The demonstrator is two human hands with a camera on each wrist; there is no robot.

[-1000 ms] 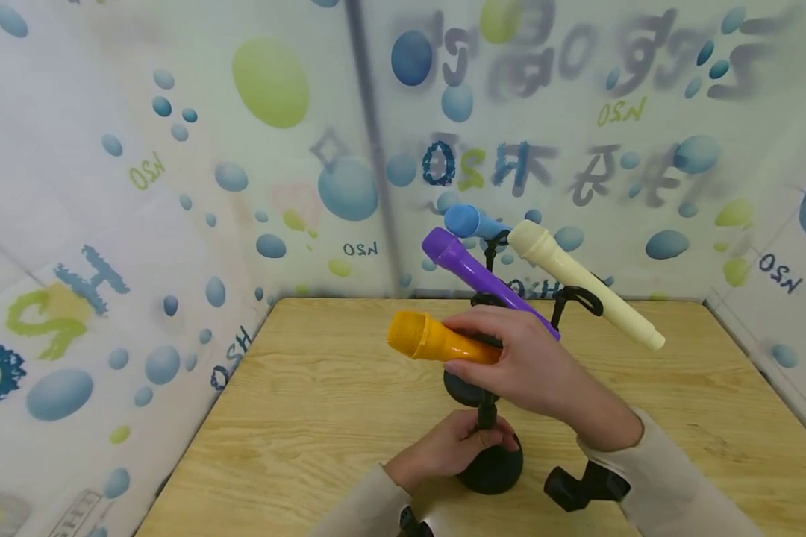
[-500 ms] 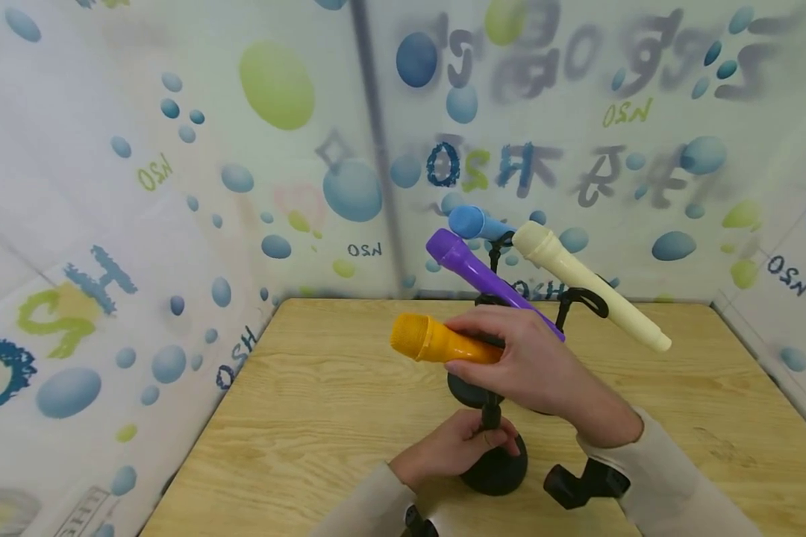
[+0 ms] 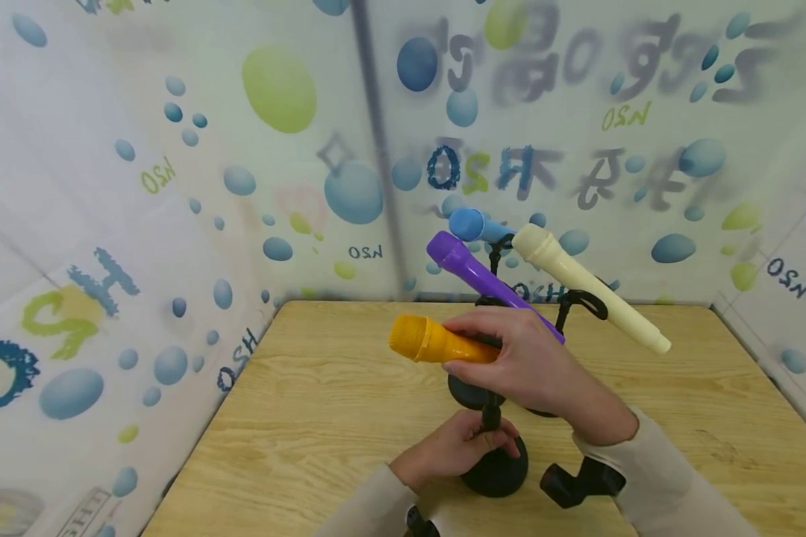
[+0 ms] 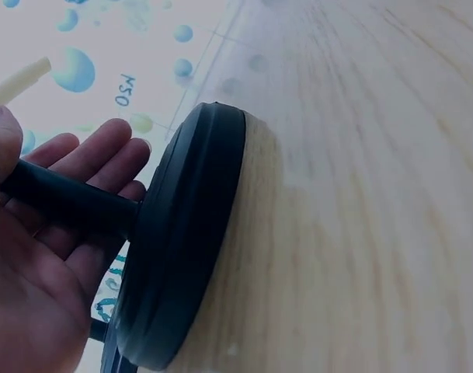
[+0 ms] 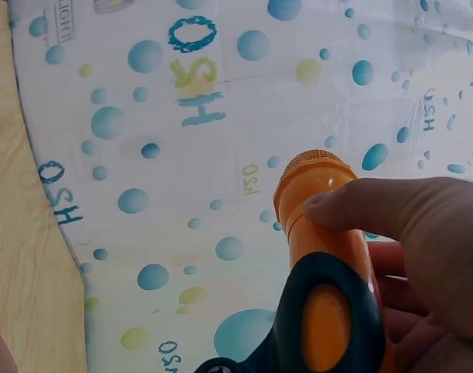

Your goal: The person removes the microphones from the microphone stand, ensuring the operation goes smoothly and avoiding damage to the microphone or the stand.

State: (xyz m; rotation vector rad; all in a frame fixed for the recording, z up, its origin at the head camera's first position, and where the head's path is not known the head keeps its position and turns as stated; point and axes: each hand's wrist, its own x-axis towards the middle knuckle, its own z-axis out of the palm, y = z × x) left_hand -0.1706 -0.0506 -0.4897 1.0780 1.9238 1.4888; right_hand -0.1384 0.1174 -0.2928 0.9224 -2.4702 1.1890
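Note:
My right hand [image 3: 525, 356] grips an orange microphone [image 3: 443, 341] by its body, its mesh head pointing left. In the right wrist view, the thumb lies along the orange microphone [image 5: 318, 194], and the black ring of a holder clip [image 5: 374, 307] goes around its body. Lower down, my left hand [image 3: 458, 446] holds the short pole of a black microphone stand [image 3: 493, 473], just above the round base. The left wrist view has the pole [image 4: 73, 198] between thumb and fingers, with the base [image 4: 186, 233] at the tabletop. My right hand hides part of the clip in the head view.
Behind my right hand, a purple microphone [image 3: 477, 276], a blue microphone [image 3: 473, 225] and a cream microphone [image 3: 591, 287] rest tilted in black stands. All stand on a wooden table [image 3: 309, 395]. Printed sheeting [image 3: 282, 209] rises along the table's back and sides.
The head view has shifted slightly. Both hands keep their holds on the orange microphone and the stand, with no clear movement of either.

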